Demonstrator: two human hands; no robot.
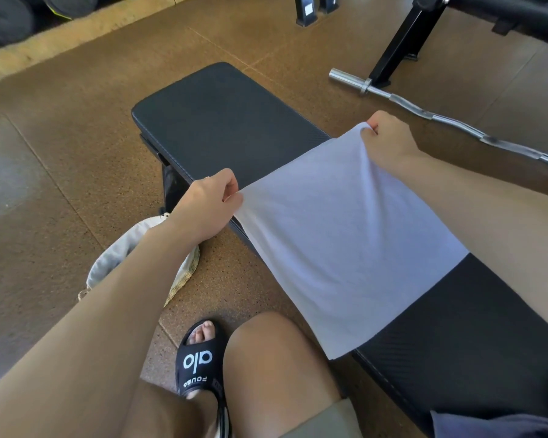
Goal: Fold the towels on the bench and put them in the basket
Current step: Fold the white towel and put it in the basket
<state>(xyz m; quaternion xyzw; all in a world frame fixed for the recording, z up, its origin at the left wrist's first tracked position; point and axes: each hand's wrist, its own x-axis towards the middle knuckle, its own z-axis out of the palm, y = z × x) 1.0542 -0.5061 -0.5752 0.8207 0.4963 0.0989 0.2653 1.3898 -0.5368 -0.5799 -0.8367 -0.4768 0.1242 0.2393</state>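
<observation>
The towel [339,248], white, lies spread across the middle of the bench [222,121], reaching from the bench's left edge to its right edge, with the far end of the padded top bare. The left hand [208,207] pinches the towel's far left corner between curled fingers and thumb, just over the bench's left edge. The right hand [389,140] pinches the far right corner the same way, above the right edge, so the far hem is stretched between them. The basket [133,245], lined with pale cloth, stands on the floor [60,137] beside the bench's left edge, partly hidden under the left forearm. A curled barbell [440,116] lies on the floor beyond the right edge.
</observation>
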